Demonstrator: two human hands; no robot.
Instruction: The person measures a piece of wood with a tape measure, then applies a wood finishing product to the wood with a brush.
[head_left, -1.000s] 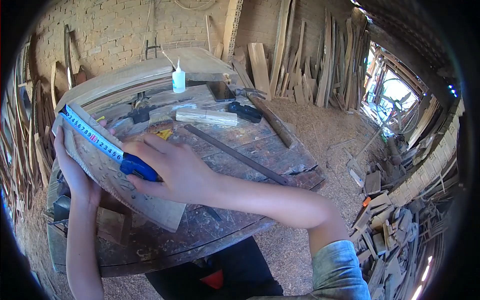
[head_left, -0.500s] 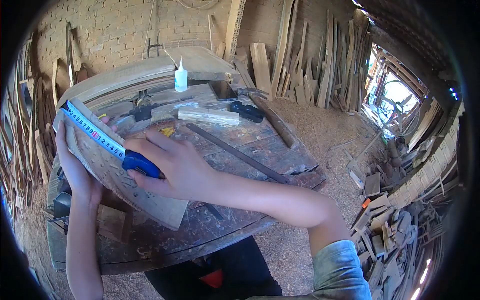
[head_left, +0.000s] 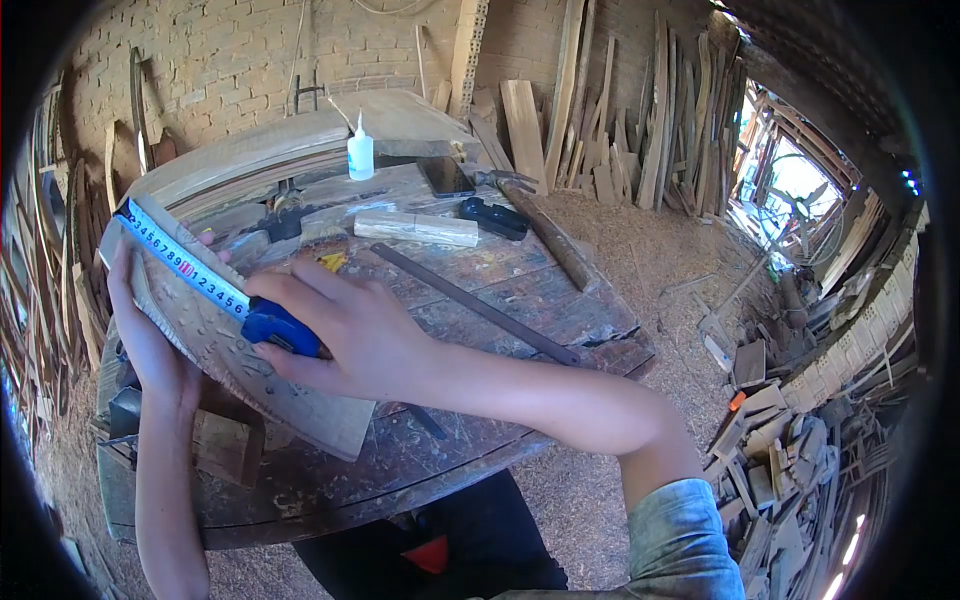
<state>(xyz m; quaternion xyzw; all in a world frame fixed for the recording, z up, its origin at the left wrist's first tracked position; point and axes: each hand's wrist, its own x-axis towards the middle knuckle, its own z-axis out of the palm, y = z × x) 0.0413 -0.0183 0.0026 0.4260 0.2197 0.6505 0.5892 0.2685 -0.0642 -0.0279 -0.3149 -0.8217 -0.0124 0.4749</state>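
My right hand (head_left: 345, 330) is closed around the blue case of a tape measure (head_left: 280, 328). Its blade (head_left: 185, 266) is drawn out over a curved wooden board (head_left: 315, 418), running from the board's far left end to the case. The numbers on the blade face up. My left hand (head_left: 150, 345) grips the board's left edge from below, with fingertips showing at its far side and the other fingers hidden behind the wood. The board is tilted above the worktable, and small gouge-like marks pit its face.
The worktable (head_left: 480, 425) carries a white dropper bottle (head_left: 361, 153), a phone (head_left: 446, 177), a hammer (head_left: 545, 235), a pale wood block (head_left: 417, 228), a dark tool (head_left: 494, 217) and a flat metal bar (head_left: 470, 300). Planks (head_left: 524, 130) lean on the wall. Wood scraps (head_left: 790, 450) lie at right.
The view has shifted slightly. Both hands, the board and the drawn-out tape measure stay in nearly the same place.
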